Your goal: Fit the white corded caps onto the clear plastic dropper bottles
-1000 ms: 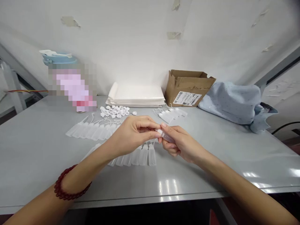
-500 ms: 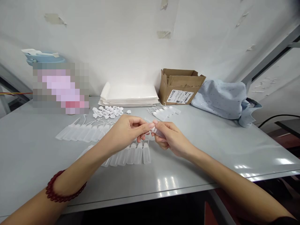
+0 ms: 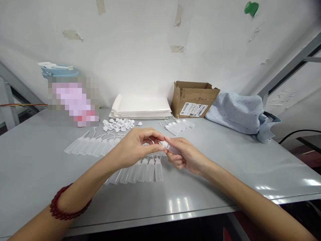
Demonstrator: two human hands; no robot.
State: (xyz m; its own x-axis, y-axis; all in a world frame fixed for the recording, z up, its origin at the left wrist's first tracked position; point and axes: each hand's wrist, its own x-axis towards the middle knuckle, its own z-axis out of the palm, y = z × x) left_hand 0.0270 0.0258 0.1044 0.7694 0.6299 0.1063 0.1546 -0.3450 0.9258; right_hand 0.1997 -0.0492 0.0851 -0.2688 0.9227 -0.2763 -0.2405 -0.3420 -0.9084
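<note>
My right hand (image 3: 184, 154) is closed around a small translucent plastic bottle (image 3: 173, 148), tilted with its neck toward the left. At that neck, the thumb and fingers of my left hand (image 3: 140, 147) pinch a white cap (image 3: 164, 144). Below and behind my left hand lie rows of similar bottles with thin white tubes, a front row (image 3: 150, 170) and a left row (image 3: 87, 144), partly hidden by my arm. Loose white caps (image 3: 120, 124) are heaped beyond them. A few more tubed bottles (image 3: 179, 126) lie behind my right hand.
A stack of white sheets (image 3: 142, 106) and an open cardboard box (image 3: 193, 100) stand along the wall. To the right is a light blue cloth bundle (image 3: 235, 115). A blurred pink item with a blue top (image 3: 60, 71) is at the back left of the grey table (image 3: 205, 187).
The view has tilted up slightly. My left fingers have shifted around the cap, with the forefinger now raised over it, while my right hand keeps hold of the bottle.
</note>
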